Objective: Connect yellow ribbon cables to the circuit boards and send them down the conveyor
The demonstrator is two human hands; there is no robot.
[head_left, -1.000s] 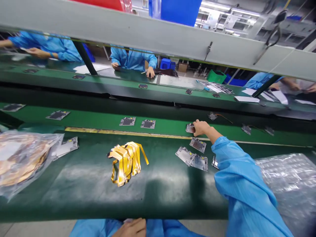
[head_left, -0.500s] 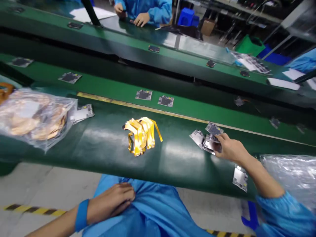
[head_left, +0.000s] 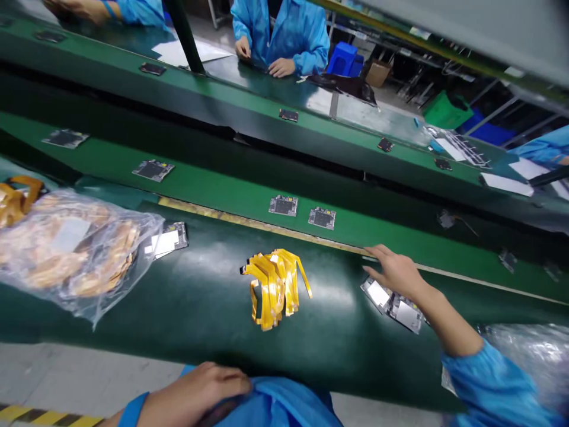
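Observation:
My right hand [head_left: 395, 271] lies flat with its fingers stretched out over a small pile of silver circuit boards [head_left: 395, 303] on the dark green bench; it holds nothing that I can see. A bundle of yellow flex strips [head_left: 275, 284] lies left of it, mid-bench. My left hand [head_left: 195, 394] rests below the bench edge on blue fabric at my lap, fingers curled against the cloth. Two boards [head_left: 302, 212] ride on the green conveyor belt just beyond the bench.
A clear bag of brownish-orange parts [head_left: 71, 249] sits at the left, a lone board [head_left: 169, 240] beside it. Bubble wrap [head_left: 528, 356] lies at the right. More boards [head_left: 153, 170] ride the belt. People in blue coats [head_left: 280, 32] work across the line.
My right hand let the boards settle in their pile and now spreads flat over them, nearer the belt. My view shifted; my left hand stays at my lap.

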